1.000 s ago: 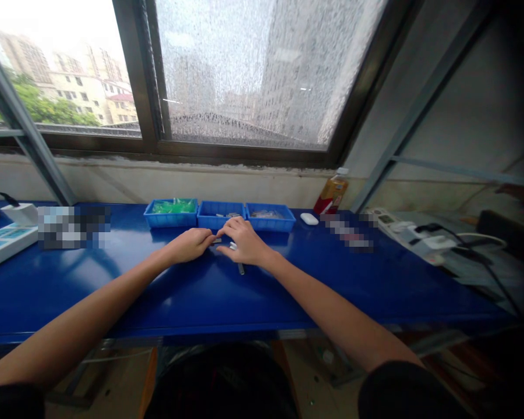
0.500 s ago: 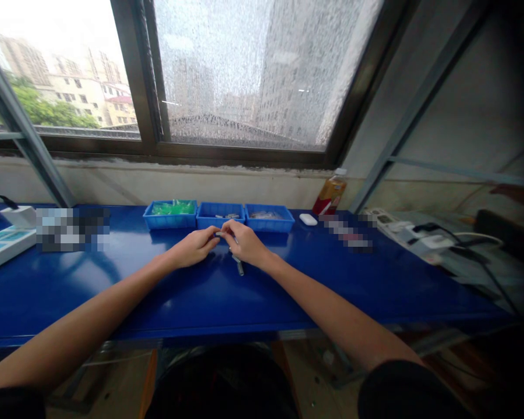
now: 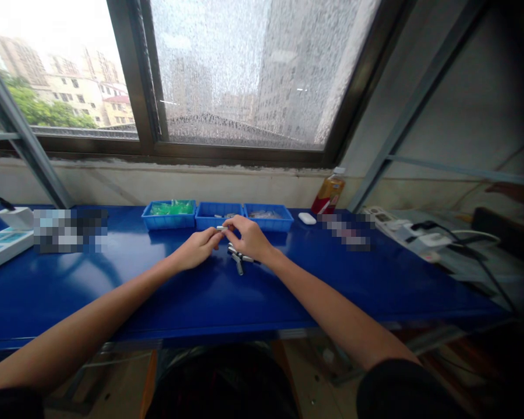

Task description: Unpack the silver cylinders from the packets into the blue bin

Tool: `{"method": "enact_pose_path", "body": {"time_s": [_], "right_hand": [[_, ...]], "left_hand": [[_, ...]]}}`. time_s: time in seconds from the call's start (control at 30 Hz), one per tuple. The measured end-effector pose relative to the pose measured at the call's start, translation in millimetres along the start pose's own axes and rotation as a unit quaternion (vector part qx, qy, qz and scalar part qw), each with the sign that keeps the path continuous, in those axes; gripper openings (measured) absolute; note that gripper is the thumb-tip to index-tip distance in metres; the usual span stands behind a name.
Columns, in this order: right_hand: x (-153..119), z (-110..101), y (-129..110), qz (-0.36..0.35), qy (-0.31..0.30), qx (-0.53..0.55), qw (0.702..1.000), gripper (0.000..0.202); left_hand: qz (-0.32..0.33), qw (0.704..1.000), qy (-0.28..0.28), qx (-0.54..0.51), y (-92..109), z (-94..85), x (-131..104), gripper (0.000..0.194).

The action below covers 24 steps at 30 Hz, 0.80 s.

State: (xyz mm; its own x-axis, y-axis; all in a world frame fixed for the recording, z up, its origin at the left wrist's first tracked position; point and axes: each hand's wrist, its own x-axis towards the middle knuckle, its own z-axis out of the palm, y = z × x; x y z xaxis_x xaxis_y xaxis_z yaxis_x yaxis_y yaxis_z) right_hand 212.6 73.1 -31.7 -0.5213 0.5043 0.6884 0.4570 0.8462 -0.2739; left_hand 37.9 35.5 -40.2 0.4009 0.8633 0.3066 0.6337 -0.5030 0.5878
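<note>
Between the fingertips of both hands is a small silvery-white cylindrical piece (image 3: pixel 220 227), just in front of the middle blue bin. My left hand (image 3: pixel 197 248) pinches its left side. My right hand (image 3: pixel 248 237) grips it from the right, fingers curled round it. Several small metallic and black cylindrical parts (image 3: pixel 239 266) lie in a loose pile on the blue table, below and partly behind my right hand. The middle bin (image 3: pixel 205 222) holds a few similar small parts.
The left blue bin (image 3: pixel 169 222) holds green pieces; the right blue bin (image 3: pixel 268 224) holds small clear-looking items. Right of them are a white case (image 3: pixel 307 219) and a bottle (image 3: pixel 328 193). Power strips (image 3: pixel 4 244) sit at the far left and right on the blue table (image 3: pixel 157 308).
My right hand has shifted slightly right, and more of the pile beneath it shows. The held piece is more visible between the fingertips.
</note>
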Motion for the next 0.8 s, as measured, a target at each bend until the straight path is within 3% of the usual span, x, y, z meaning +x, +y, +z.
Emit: {"method": "enact_pose_path", "body": {"time_s": [0.2, 0.3, 0.43, 0.6, 0.8], "right_hand": [[3.1, -8.2, 29.9, 0.11, 0.052, -0.164, 0.979, 0.016], [3.3, -5.5, 40.4, 0.156, 0.037, -0.222, 0.962, 0.02], [3.4, -1.0, 43.3, 0.169, 0.013, -0.241, 0.956, 0.026], [0.8, -6.6, 25.1, 0.133, 0.005, -0.211, 0.968, 0.032], [-1.3, -10.7, -17.1, -0.017, -0.14, -0.073, 0.987, 0.021]], "left_hand": [[0.12, 0.982, -0.109, 0.095, 13.4, 9.3, -10.8, 0.031], [0.117, 0.981, -0.123, 0.091, 11.7, 8.2, -11.0, 0.023], [0.096, 0.986, -0.113, 0.082, 2.8, 6.7, -6.3, 0.013], [0.062, 0.994, -0.081, 0.044, -5.0, 7.2, -0.5, 0.013], [-0.074, 0.984, -0.053, -0.155, -13.4, 2.6, 5.8, 0.036]]}}
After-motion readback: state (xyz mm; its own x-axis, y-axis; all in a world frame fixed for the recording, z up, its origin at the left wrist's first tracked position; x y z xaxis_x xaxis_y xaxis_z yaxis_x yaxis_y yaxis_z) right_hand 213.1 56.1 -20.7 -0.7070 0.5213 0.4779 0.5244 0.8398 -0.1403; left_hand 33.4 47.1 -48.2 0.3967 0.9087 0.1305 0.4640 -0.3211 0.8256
